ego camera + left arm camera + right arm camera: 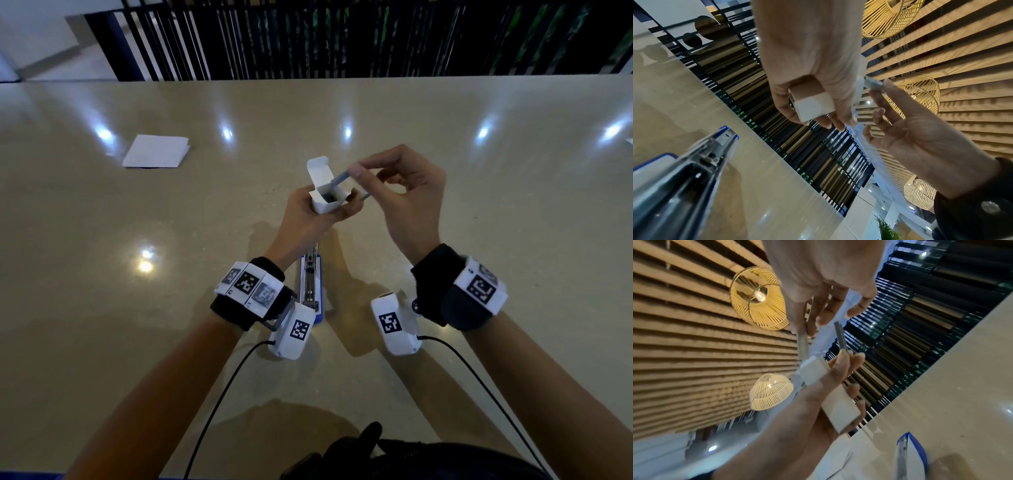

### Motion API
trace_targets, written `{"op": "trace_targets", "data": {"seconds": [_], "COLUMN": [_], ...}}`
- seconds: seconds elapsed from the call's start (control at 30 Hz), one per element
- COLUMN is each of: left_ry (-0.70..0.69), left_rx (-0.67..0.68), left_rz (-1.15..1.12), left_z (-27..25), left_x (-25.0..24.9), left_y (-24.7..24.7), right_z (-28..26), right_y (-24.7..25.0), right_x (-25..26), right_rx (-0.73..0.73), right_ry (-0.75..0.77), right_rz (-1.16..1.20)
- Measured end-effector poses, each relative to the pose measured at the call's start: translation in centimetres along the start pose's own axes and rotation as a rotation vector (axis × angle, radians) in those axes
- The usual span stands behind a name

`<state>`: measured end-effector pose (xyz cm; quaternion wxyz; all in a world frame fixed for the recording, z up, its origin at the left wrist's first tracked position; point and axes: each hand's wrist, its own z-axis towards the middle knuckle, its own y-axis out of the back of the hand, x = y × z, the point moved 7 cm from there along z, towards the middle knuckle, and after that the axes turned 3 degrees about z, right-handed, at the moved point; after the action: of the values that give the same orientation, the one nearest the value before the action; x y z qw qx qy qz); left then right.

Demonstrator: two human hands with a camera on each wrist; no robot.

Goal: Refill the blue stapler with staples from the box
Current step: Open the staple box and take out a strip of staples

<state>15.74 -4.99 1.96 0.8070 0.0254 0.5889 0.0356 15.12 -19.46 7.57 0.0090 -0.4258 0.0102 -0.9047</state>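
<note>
While the left hand grips one small white box with its flap up, the right hand pinches one staple strip reaching into the box's mouth; a second strip juts out beside the left fingers. One blue stapler, opened, lies on the table toward its near edge, below and between both wrists. One white paper lies toward the far left corner.
</note>
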Motion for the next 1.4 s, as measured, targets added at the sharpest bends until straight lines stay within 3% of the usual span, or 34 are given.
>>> {"op": "trace_targets", "data": {"seconds": [0.2,0.53,0.8,1.07,1.4], "left_ry": [-0.093,-0.118,-0.145,-0.151,-0.214], "left_rx": [-0.033,-0.054,-0.092,-0.104,-0.209], "left_rz": [0.003,-0.014,0.056,0.001,0.129], "left_z": [0.2,0.1,0.3,-0.1,-0.2], "left_x": [-0.1,0.2,0.1,-0.3,-0.2], "left_y": [0.2,0.8,1.6,1.6,2.1], "right_z": [-0.7,-0.3,-0.6,-0.9,-1.5], "right_y": [-0.7,-1.3,-1.4,-2.3,-2.6], "right_x": [0.6,0.8,1.4,1.2,1.4], "right_rx": [0.012,0.096,0.032,0.012,-0.081], "right_ry": [0.106,0.208,0.276,0.271,0.213], "right_rz": [-0.137,-0.318,-0.377,-0.457,-0.467]}}
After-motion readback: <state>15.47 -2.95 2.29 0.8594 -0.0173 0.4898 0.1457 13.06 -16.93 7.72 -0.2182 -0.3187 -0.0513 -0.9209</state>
